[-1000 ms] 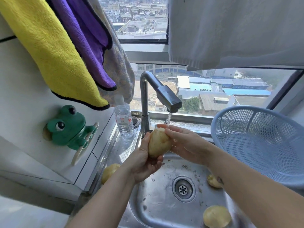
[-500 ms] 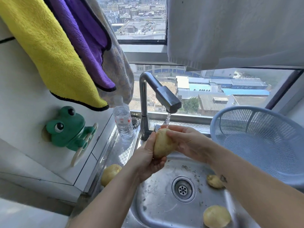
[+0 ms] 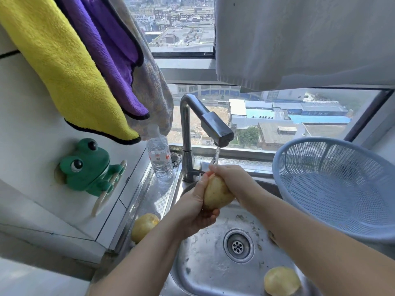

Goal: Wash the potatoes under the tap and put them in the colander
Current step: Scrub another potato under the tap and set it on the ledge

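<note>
A potato [image 3: 217, 194] is held over the sink [image 3: 198, 272], just under the tap [image 3: 213, 124]. It is gripped from below by the left hand [image 3: 193, 208], and the fingers are curled round its lower end. The right hand [image 3: 232, 178] is laid over its top and far side, with the fingers bent round it. A thin line of water [image 3: 217, 155] is seen falling from the tap onto the right hand, at the top of the potato.

The colander [image 3: 337, 189] is set to the right of the sink, tipped toward it, close by the right arm. A second potato [image 3: 282, 280] is left lying in the sink at the near right corner. A third potato [image 3: 144, 226] is placed on the metal ledge left of the sink, partly hidden by the left arm. Bits of dirt are scattered round the drain [image 3: 238, 245].

A bottle [image 3: 159, 159] is stood just left of the tap's foot. A green frog [image 3: 87, 167] is stuck on the wall at the left. A yellow cloth [image 3: 70, 71] and a purple cloth [image 3: 106, 50] are hung above it. A white towel [image 3: 299, 39] is hung at the top right.
</note>
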Action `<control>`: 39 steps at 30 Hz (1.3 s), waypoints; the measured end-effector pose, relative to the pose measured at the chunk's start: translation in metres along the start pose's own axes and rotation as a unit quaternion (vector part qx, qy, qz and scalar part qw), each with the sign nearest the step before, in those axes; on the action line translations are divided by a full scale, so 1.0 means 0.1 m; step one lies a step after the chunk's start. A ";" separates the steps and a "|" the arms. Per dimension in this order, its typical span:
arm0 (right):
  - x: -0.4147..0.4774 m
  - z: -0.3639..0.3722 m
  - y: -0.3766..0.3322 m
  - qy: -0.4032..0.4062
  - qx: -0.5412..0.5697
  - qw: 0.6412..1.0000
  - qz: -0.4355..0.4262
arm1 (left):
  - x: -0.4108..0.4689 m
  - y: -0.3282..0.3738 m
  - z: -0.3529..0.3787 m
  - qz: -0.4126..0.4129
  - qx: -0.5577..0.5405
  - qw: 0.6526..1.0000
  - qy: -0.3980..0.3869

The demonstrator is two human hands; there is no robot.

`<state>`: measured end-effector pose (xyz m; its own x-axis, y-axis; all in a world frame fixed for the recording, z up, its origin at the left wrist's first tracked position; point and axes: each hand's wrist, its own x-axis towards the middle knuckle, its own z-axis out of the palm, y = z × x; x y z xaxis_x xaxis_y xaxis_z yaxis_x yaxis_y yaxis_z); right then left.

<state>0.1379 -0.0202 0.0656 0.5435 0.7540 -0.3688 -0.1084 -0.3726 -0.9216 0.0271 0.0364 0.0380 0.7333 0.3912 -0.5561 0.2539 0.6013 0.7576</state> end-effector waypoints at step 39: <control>0.01 -0.28 -0.04 -0.246 0.116 0.962 -0.009 | 0.01 0.11 -0.12 -0.105 -0.121 0.985 -0.057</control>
<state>0.1624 -0.0329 0.0722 0.0928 0.9457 -0.3116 -0.3158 -0.2688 -0.9099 0.0229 0.0515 0.0421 0.7501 0.1691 -0.6394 0.2586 0.8148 0.5189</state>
